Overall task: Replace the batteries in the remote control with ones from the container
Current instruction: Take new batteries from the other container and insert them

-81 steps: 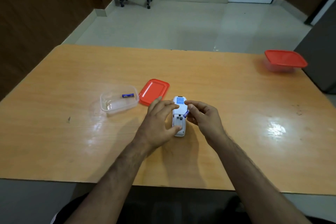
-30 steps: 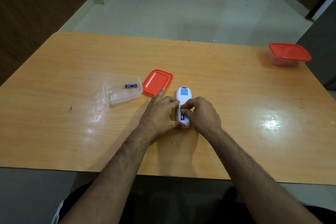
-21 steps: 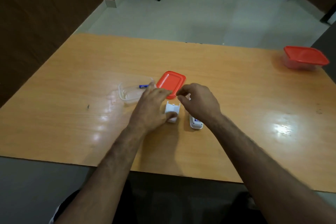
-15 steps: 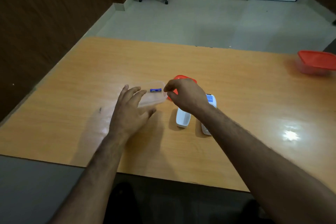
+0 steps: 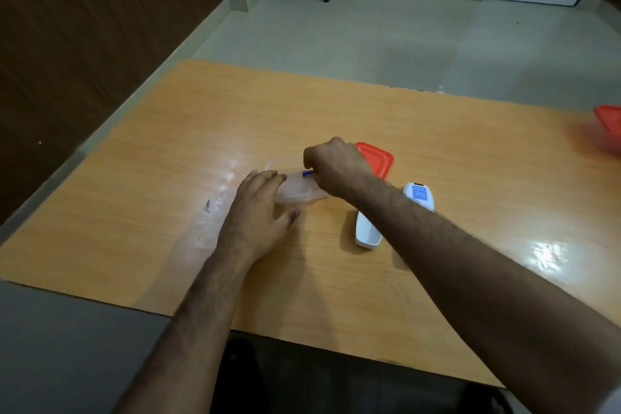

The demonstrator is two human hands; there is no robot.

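Right hand [image 5: 336, 168]: over the container, fingers curled down into it, pinching the battery.
Left hand [image 5: 260, 212]: fingers relaxed and spread, tips touching the container's near-left wall, holding nothing.
Battery [image 5: 307, 173]: blue, inside the container, its right end hidden by the right hand.
Container [image 5: 295, 193]: clear, lidless, on the table [image 5: 168, 178].
Remote [image 5: 418, 195]: white, right of the container, partly hidden by the right forearm.
Cover [image 5: 366, 232]: white, between container and remote, nearer the table edge.
Lid [image 5: 378, 160]: red, just right of the container, behind the right hand.
2nd box [image 5: 608, 131]: red-lidded, far right of the container, cut off by the frame.
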